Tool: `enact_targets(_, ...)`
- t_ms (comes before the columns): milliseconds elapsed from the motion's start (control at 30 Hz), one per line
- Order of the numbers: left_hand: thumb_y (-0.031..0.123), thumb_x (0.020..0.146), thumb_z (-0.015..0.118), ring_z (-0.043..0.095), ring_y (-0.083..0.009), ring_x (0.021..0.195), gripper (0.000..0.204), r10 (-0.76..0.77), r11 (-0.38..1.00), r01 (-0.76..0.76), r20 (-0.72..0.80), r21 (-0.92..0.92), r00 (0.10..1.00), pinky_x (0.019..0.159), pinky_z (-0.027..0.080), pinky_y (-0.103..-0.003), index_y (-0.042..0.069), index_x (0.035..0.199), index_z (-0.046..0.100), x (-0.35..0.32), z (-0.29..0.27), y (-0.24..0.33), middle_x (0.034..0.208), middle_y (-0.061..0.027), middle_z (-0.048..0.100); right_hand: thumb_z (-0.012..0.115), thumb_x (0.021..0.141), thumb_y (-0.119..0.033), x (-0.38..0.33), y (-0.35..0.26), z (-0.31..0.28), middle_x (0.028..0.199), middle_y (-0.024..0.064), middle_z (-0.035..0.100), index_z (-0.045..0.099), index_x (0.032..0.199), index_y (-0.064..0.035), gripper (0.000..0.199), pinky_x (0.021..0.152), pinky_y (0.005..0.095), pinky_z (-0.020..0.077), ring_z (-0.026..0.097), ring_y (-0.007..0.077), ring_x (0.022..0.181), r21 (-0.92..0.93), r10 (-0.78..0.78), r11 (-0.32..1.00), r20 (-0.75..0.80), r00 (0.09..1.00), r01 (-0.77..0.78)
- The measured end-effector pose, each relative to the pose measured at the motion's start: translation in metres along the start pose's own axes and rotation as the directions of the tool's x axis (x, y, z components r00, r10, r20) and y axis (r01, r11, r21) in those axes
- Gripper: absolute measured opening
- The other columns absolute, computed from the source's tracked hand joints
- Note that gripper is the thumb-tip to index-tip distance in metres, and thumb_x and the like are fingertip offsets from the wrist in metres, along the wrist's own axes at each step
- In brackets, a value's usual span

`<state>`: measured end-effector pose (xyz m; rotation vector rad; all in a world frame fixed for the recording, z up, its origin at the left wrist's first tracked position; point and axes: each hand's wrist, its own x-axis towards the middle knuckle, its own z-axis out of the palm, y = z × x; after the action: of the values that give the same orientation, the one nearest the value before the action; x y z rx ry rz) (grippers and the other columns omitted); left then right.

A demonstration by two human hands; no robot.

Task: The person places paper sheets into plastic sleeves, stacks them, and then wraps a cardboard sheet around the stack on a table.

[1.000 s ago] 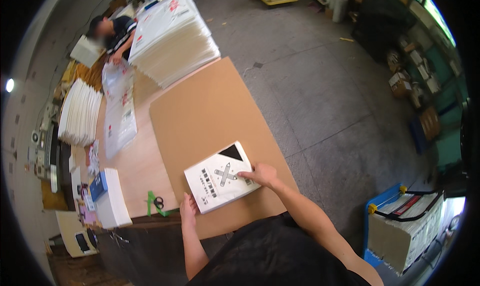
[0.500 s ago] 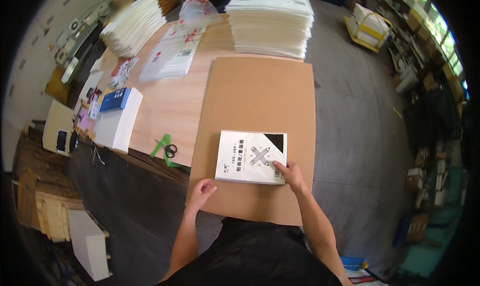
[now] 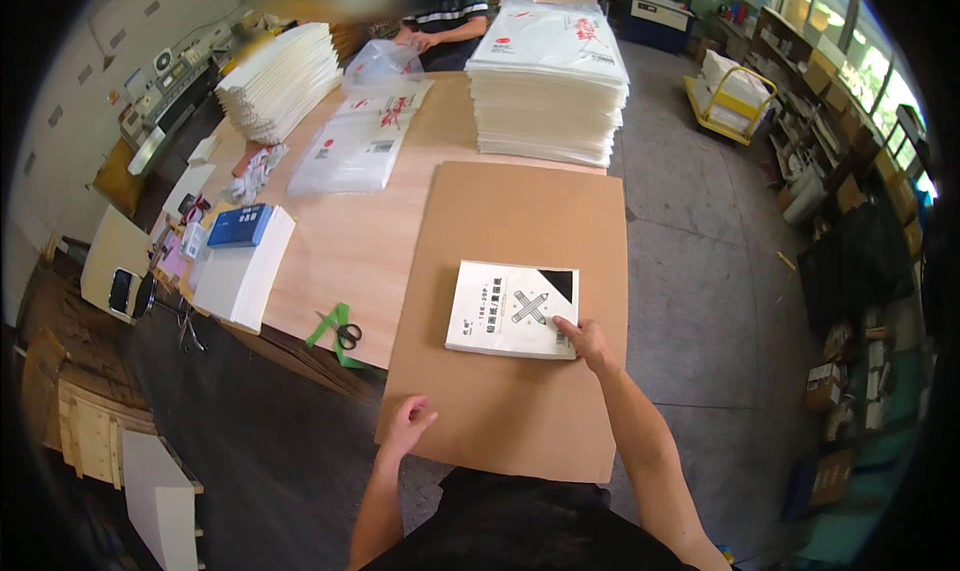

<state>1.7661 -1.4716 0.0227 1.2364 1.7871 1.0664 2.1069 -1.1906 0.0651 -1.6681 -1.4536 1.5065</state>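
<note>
A white paper pad (image 3: 505,316) with a crossed-pencils drawing and a black corner rests on a large brown cardboard sheet (image 3: 520,211). My right hand (image 3: 588,345) grips the pad's lower right edge, thumb on top; its other fingers are hidden at the side and underneath. Over the cardboard's near left edge, my left hand (image 3: 408,426) has loosely bent fingers and holds nothing. A gap separates it from the pad.
Scissors (image 3: 348,336) and green strap (image 3: 325,323) lie left of the cardboard. Beyond stand tall paper stacks (image 3: 545,111), plastic bags (image 3: 345,151) and a seated person (image 3: 445,21). A stack with a blue box (image 3: 238,226) sits left; a yellow trolley (image 3: 720,121) stands right.
The view has tilted up, showing more of the far room. My right hand and the pad have slid farther away across the cardboard. The left hand stays near the cardboard's near left edge.
</note>
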Motion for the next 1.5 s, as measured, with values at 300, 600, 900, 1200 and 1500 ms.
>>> enact_targets(300, 0.021, 0.089, 0.076, 0.063, -0.0164, 0.1, 0.04, -0.081, 0.996, 0.076, 0.132, 0.04, 0.988, 0.088, 0.051, -0.032, 0.002, 0.121, 0.063, 0.011, -0.009, 0.001, 0.112, -0.0085, 0.067, 0.078, 0.081, -0.057, 0.009, 0.005, 0.0, 0.075, 0.012, 0.068, 0.068, 0.091, 0.0049, 0.063, 0.051, 0.0338, 0.0556, 0.068, 0.0207, 0.063, -0.051, 0.061, 0.997, 0.023, 0.998, -0.06)
enact_targets(600, 0.027, 0.098, 0.064, 0.058, -0.0178, 0.12, 0.042, -0.305, 0.717, 0.255, 0.038, -0.649, 0.952, 0.102, 0.044, -0.031, -0.002, 0.128, 0.061, 0.111, 0.021, 0.048, 0.123, -0.0088, 0.065, 0.073, 0.087, -0.054, 0.013, 0.0, 0.004, 0.078, 0.0106, 0.068, 0.07, 0.095, 0.0042, 0.059, 0.053, 0.0335, 0.0557, 0.066, 0.0193, 0.064, -0.079, 0.045, 0.996, 0.073, 0.996, -0.039)
enact_targets(900, 0.026, 0.097, 0.064, 0.06, -0.0165, 0.105, 0.038, -0.312, 0.893, 0.296, 0.006, -0.338, 0.95, 0.092, 0.046, -0.031, -0.003, 0.121, 0.063, 0.16, 0.046, 0.07, 0.112, -0.0099, 0.068, 0.073, 0.084, -0.06, 0.025, -0.009, 0.001, 0.082, 0.0117, 0.071, 0.07, 0.106, 0.0023, 0.066, 0.056, 0.0356, 0.0584, 0.07, 0.0215, 0.067, -0.15, 0.008, 0.989, 0.042, 0.999, -0.002)
enact_targets(1200, 0.027, 0.096, 0.066, 0.058, -0.0151, 0.109, 0.038, -0.317, 0.863, 0.323, 0.081, -0.388, 0.945, 0.095, 0.043, -0.03, -0.001, 0.122, 0.063, 0.16, 0.036, 0.062, 0.113, -0.0071, 0.067, 0.073, 0.079, -0.065, 0.005, -0.011, 0.002, 0.079, 0.0096, 0.071, 0.073, 0.101, -0.0007, 0.068, 0.053, 0.0334, 0.0527, 0.067, 0.0192, 0.062, -0.049, 0.07, 0.996, 0.012, 0.997, -0.07)
enact_targets(1500, 0.032, 0.094, 0.069, 0.06, -0.0156, 0.11, 0.044, -0.285, 0.894, 0.326, 0.174, -0.307, 0.943, 0.097, 0.045, -0.032, -0.004, 0.119, 0.068, 0.175, 0.027, 0.052, 0.114, -0.0093, 0.07, 0.07, 0.076, -0.073, -0.004, 0.005, -0.004, 0.077, 0.0151, 0.071, 0.075, 0.089, -0.0008, 0.073, 0.062, 0.037, 0.0541, 0.07, 0.0261, 0.069, -0.238, 0.114, 0.963, -0.069, 0.991, -0.128)
